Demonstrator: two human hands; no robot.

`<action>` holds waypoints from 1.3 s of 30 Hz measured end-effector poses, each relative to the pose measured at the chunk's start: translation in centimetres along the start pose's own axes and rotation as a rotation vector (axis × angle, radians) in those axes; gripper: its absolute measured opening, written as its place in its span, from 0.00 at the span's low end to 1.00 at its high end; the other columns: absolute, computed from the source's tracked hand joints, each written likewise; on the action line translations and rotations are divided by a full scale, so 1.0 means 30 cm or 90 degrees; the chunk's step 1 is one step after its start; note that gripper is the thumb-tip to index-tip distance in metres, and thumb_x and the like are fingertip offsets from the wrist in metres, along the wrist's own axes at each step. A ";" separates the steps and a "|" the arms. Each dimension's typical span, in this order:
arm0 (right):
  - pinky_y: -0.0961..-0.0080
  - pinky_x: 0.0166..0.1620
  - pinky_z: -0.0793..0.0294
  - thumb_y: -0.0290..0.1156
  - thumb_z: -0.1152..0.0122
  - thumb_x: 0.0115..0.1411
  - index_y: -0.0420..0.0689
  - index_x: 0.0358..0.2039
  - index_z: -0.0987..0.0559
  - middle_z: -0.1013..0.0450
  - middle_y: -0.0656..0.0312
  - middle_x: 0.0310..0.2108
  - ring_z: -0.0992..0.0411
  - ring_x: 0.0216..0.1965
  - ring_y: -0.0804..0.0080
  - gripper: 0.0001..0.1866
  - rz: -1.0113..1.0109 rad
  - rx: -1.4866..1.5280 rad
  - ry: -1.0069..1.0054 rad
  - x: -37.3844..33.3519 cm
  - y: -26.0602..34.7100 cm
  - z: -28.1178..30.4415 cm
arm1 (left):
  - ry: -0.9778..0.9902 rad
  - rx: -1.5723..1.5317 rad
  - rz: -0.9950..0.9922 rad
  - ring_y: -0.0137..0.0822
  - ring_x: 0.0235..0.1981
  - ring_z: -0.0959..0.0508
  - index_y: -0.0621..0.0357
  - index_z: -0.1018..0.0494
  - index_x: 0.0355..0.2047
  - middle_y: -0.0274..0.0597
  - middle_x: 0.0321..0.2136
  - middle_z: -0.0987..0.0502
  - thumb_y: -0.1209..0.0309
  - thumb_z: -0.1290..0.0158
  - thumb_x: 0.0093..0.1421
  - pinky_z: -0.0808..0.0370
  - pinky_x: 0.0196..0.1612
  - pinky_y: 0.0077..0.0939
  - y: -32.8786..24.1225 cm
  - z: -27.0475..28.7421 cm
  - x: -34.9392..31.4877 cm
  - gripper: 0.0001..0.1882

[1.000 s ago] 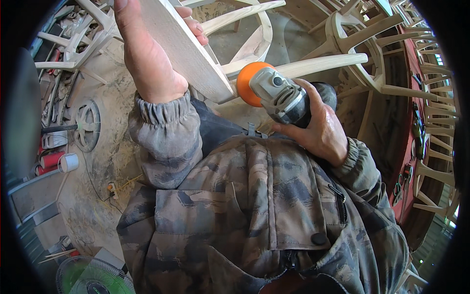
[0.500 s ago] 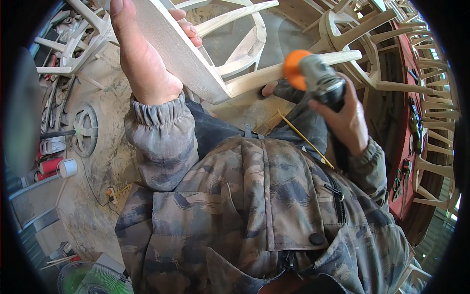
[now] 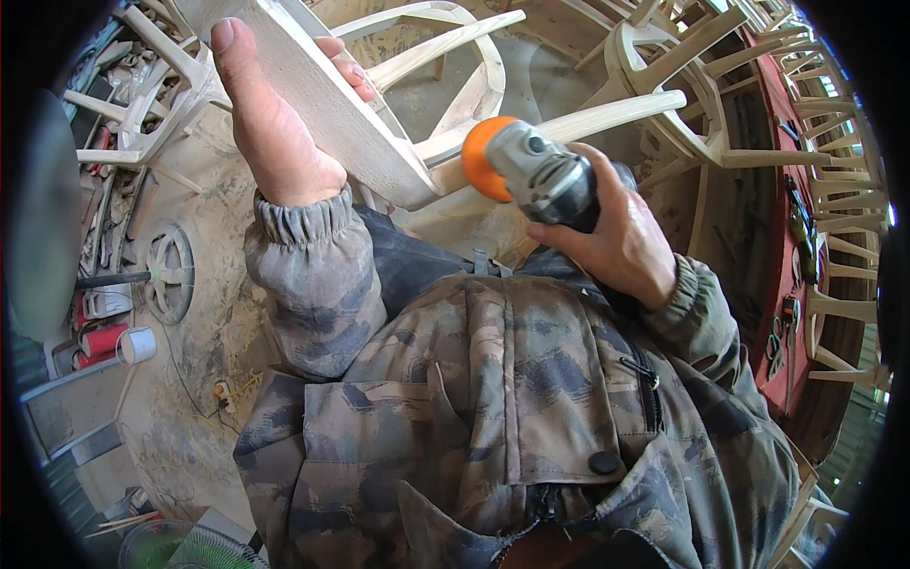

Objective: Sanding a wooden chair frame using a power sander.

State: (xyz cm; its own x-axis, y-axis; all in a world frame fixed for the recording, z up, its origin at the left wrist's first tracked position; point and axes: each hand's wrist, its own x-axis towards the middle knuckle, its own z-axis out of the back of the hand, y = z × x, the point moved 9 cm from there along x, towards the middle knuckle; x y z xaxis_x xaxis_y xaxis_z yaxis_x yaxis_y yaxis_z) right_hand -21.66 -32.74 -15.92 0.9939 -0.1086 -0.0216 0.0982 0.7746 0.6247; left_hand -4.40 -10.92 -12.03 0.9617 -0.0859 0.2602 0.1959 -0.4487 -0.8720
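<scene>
My left hand (image 3: 280,142) is closed round a broad flat rail of a pale wooden chair frame (image 3: 374,156), thumb on the near face and fingertips on the far side. The frame is tilted, and one leg (image 3: 616,116) points to the right. My right hand (image 3: 626,232) grips an angle grinder (image 3: 550,175) by its dark body. Its orange disc (image 3: 483,156) is at the corner where that leg joins the rail; whether it touches the wood I cannot tell.
More bare wooden chair frames (image 3: 706,95) stand at the far right. Beyond a red surface (image 3: 787,275) with scissors (image 3: 774,341) are rows of them. Another frame (image 3: 142,104) stands at left, near a spoked wheel (image 3: 169,273). A fan (image 3: 190,547) is at lower left, a cable (image 3: 180,365) on the dusty floor.
My right hand has brought the grinder left along the leg, from its middle to the corner by the rail. The chair frame has shifted slightly left, still in my left hand.
</scene>
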 end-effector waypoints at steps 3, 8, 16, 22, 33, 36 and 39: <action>0.60 0.49 0.24 0.47 0.27 0.51 0.35 0.59 0.38 0.23 0.40 0.40 0.23 0.44 0.46 0.44 0.020 -0.034 0.038 0.021 0.011 -0.018 | 0.011 -0.020 0.002 0.38 0.23 0.26 0.63 0.37 0.47 0.50 0.29 0.27 0.35 0.55 0.62 0.27 0.25 0.33 0.016 -0.011 -0.005 0.38; 0.62 0.49 0.24 0.48 0.27 0.50 0.34 0.59 0.38 0.23 0.41 0.41 0.22 0.44 0.49 0.44 -0.012 -0.006 0.035 0.015 -0.030 0.008 | 0.003 -0.014 0.013 0.38 0.24 0.26 0.63 0.37 0.47 0.50 0.29 0.27 0.35 0.56 0.62 0.27 0.26 0.32 0.020 -0.013 0.000 0.38; 0.70 0.48 0.27 0.47 0.26 0.50 0.36 0.53 0.29 0.23 0.51 0.42 0.24 0.43 0.66 0.37 -0.145 -0.021 -0.246 -0.033 -0.377 0.299 | 0.022 -0.034 0.045 0.39 0.24 0.26 0.62 0.38 0.48 0.50 0.30 0.28 0.34 0.54 0.61 0.26 0.27 0.33 0.037 0.002 0.026 0.39; 0.70 0.49 0.27 0.42 0.25 0.51 0.33 0.54 0.31 0.23 0.51 0.43 0.25 0.43 0.69 0.37 -0.117 0.183 -0.271 -0.078 -0.324 0.192 | 0.006 -0.010 0.025 0.39 0.25 0.27 0.62 0.39 0.48 0.50 0.31 0.30 0.36 0.51 0.60 0.26 0.28 0.33 0.023 0.067 0.110 0.38; 0.61 0.50 0.24 0.45 0.25 0.48 0.40 0.60 0.38 0.24 0.42 0.43 0.22 0.44 0.49 0.45 0.040 0.008 -0.038 0.005 0.053 0.001 | -0.081 -0.114 0.104 0.29 0.12 0.29 0.51 0.29 0.38 0.34 0.16 0.30 0.37 0.51 0.61 0.29 0.14 0.21 0.011 0.007 0.083 0.29; 0.61 0.50 0.24 0.45 0.25 0.48 0.40 0.60 0.37 0.23 0.42 0.41 0.22 0.44 0.48 0.44 0.049 0.021 -0.014 0.026 0.077 -0.016 | -0.025 -0.075 0.008 0.28 0.12 0.29 0.50 0.28 0.40 0.33 0.16 0.30 0.38 0.50 0.61 0.30 0.15 0.21 -0.049 0.016 0.111 0.28; 0.62 0.49 0.24 0.46 0.25 0.49 0.39 0.60 0.37 0.23 0.41 0.40 0.22 0.43 0.48 0.44 0.023 0.006 -0.013 0.025 0.038 -0.022 | -0.054 -0.065 -0.004 0.28 0.13 0.29 0.50 0.29 0.41 0.33 0.16 0.31 0.38 0.50 0.61 0.30 0.15 0.20 -0.008 -0.004 0.103 0.28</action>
State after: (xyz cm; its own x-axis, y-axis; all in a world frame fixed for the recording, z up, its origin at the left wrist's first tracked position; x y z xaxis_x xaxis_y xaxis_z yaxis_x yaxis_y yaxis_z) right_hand -20.76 -31.52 -15.74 0.9955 -0.0938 0.0167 0.0621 0.7723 0.6322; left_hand -1.51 -11.19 -10.96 0.9741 -0.0085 0.2259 0.1862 -0.5370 -0.8228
